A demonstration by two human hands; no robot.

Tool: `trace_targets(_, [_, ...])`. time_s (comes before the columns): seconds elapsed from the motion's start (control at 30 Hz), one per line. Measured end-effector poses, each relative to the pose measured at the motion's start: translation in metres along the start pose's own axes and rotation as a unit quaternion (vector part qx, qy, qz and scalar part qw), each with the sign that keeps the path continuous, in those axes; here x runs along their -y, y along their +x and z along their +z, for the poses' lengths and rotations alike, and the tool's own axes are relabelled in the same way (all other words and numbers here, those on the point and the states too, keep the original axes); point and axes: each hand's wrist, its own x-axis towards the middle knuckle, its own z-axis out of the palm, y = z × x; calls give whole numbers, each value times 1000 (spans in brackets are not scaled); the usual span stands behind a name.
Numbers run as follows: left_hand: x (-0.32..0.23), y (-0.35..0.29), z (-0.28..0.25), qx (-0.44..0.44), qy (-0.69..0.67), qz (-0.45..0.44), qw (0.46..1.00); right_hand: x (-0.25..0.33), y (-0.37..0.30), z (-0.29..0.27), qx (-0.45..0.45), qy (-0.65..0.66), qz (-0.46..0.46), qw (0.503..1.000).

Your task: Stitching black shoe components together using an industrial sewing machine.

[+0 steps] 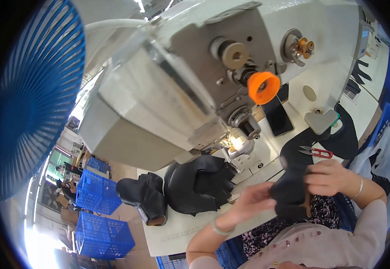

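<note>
White table [177, 231]: at its near edge, right hand [324, 177] pinches black piece [290, 190]; left hand [254, 199] closure indeterminable. Judged light, pliable, slightly slick; hold by opposite edges.

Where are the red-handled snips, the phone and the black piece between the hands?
red-handled snips [320, 155]: head view, on the red handle
phone [277, 117]: head view, middle of its dark screen
black piece [290, 190]: head view, middle of its dark surface
</note>
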Motion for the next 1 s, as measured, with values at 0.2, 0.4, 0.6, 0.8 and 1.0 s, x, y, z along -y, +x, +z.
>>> trace_targets(0.2, [21, -13, 3, -153, 77, -27, 985, -2, 54, 11, -187, 230, 99, 950])
trace_targets(0.4, [1, -26, -8, -115, 103, -8, 988, 15, 68, 52, 27, 547, 300, 781])
trace_targets(0.6, [-46, -33, -106, -231, 689, 86, 681, -2, 60, 67, -31, 566, 392, 724])
trace_targets(0.8, [-56, -38, -169, -229, 668, -106, 700, -11, 70, 59, -45, 489, 298, 819])
trace_targets(1.0, [-74, -75, -191, -345, 673, -86, 648, -15, 69, 61, -60, 457, 318, 828])
